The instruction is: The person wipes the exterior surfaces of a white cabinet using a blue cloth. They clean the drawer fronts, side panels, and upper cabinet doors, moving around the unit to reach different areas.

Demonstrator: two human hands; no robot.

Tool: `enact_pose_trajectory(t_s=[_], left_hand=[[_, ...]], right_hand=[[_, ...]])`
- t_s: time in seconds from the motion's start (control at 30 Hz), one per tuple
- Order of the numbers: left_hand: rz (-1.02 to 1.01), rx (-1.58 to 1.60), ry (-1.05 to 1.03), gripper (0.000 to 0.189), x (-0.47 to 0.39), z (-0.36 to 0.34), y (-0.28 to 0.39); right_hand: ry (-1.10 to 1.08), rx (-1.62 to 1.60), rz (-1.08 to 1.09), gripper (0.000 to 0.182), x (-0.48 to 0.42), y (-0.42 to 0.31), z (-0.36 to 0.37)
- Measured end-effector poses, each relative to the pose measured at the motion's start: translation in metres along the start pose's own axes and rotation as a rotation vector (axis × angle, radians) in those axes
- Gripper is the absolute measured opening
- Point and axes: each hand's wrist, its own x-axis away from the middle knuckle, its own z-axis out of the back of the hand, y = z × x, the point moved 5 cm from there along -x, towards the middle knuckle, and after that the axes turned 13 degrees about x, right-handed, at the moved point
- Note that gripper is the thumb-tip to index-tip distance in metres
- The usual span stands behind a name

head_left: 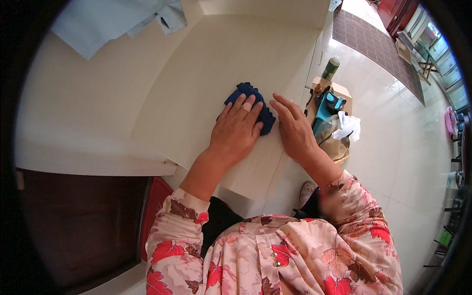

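A dark blue cloth [268,120] with a scalloped edge lies bunched on a pale wood-grain cabinet top [206,70]. My left hand [238,127] rests palm down on the cloth, fingers spread a little, pressing it against the surface. To the right of the cloth is my right hand [295,129], at the cabinet's right edge. It holds nothing, its fingers are extended and slightly bent, and its palm is hidden.
Light blue fabric [110,22] hangs at the upper left. Right of the cabinet, a cardboard box [341,91] holds bags and a black-and-turquoise item, with a green can [330,68] beside it. A brown mat [379,48] lies on the tiled floor.
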Motion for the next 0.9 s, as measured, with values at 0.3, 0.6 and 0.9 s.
enact_pose_trajectory(t_s=[0.3, 0.6, 0.9], left_hand=[[0.165, -0.113, 0.01, 0.05, -0.114, -0.027, -0.067], [-0.001, -0.174, -0.004, 0.046, -0.026, -0.003, -0.023], [0.225, -0.216, -0.015, 0.048, -0.131, -0.025, -0.063]], right_hand=[[-0.023, 0.034, 0.047, 0.042, -0.003, -0.005, -0.002], [-0.073, 0.073, 0.121, 0.036, 0.012, -0.004, -0.004], [-0.031, 0.075, 0.074, 0.034, 0.011, -0.002, -0.006]])
